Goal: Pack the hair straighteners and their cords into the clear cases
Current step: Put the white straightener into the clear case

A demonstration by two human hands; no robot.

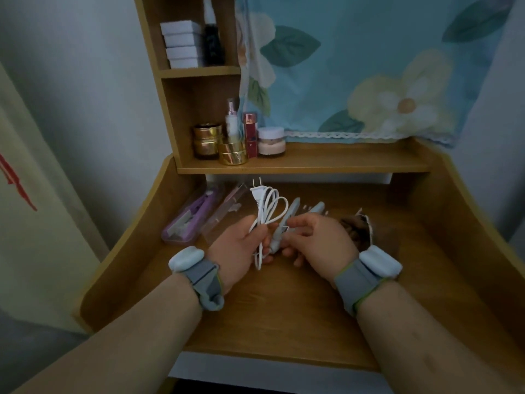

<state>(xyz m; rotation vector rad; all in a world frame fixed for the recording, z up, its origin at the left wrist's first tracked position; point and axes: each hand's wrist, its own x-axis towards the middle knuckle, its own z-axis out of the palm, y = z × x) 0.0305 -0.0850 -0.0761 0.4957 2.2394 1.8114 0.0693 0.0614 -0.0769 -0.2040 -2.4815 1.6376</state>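
Note:
My left hand (241,245) grips a looped white cord (270,206) whose two-pin plug (257,191) points up and away. My right hand (318,240) pinches the base of a pale white hair straightener (289,214) that the cord runs into. A second pale straightener (316,209) lies just behind my right hand. At the left, a clear case (170,237) holds a purple straightener (199,209). An open clear case (224,214) lies beside it, left of my hands.
The wooden desk (284,308) has raised side walls. A shelf (341,163) above the back carries gold jars, a red box and bottles. A floral cloth (369,66) hangs behind. A dark torn patch (360,226) marks the desk right of my hands.

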